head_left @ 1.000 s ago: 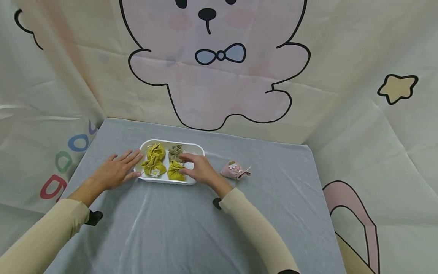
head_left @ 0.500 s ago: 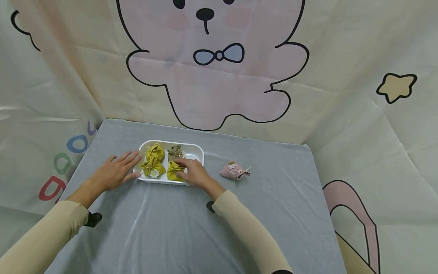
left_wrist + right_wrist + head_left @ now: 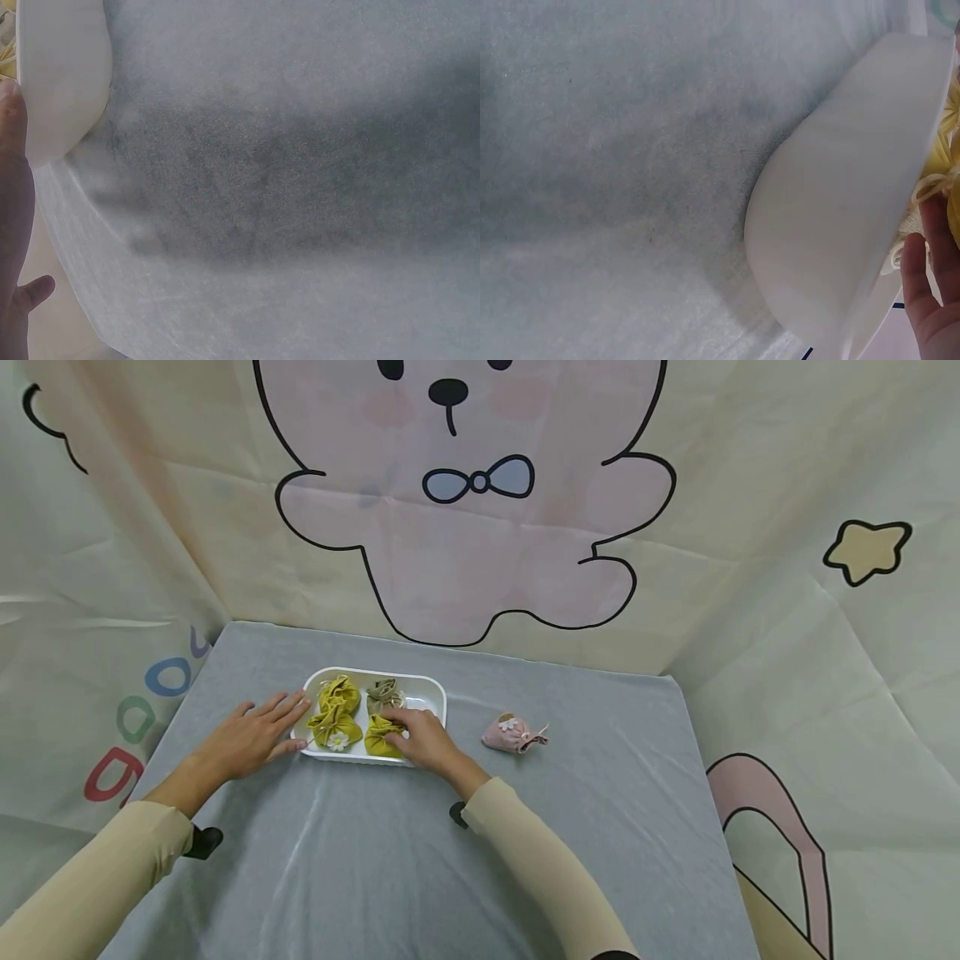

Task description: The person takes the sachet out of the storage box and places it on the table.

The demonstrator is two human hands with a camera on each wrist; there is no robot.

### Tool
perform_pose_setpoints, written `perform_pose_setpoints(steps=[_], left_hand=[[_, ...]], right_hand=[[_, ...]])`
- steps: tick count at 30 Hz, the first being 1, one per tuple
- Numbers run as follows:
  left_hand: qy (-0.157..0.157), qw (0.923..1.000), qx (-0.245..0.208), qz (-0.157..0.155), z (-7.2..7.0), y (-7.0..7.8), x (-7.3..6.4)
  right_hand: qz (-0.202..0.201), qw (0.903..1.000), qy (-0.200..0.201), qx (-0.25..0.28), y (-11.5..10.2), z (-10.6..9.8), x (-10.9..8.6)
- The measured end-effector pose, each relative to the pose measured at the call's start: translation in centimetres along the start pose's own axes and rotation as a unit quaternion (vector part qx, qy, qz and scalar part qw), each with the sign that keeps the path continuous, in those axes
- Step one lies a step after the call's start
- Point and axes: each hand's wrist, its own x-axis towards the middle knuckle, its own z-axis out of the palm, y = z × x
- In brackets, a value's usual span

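Note:
A white tray (image 3: 352,757) holds small drawstring pouches in the head view. Two yellow pouches (image 3: 335,725) lie at its left, the nearer one with a white flower. To their right sit an olive-grey pouch (image 3: 382,695) and, in front of it, another yellow pouch (image 3: 377,739). My right hand (image 3: 426,742) pinches that front pouch between thumb and fingers. My left hand (image 3: 255,737) lies with straight fingers at the tray's left rim. The left wrist view has the tray wall (image 3: 64,75) beside a finger; the right wrist view shows fingertips (image 3: 913,259) just past the rim.
A pink pouch (image 3: 512,734) with a white flower lies on the grey cloth (image 3: 600,777) to the right of the tray. Printed curtains (image 3: 480,568) hang behind the table and on both sides.
My right hand has moved slightly left and toward me, away from the olive-grey pouch, and its fingers have closed on the front yellow pouch. My left hand stays at the rim.

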Motion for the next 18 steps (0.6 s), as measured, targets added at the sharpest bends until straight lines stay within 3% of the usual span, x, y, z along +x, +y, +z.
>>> perform_pose_setpoints(steps=[10, 18], left_hand=[[-0.001, 1.0000, -0.001, 0.000, 0.01, 0.05, -0.02], [0.002, 1.0000, 0.000, 0.001, -0.06, 0.12, 0.02]], right_hand=[[0.016, 0.9995, 0.020, 0.018, -0.10, 0.35, -0.07], [0.001, 0.9986, 0.047, 0.026, 0.16, 0.57, -0.10]])
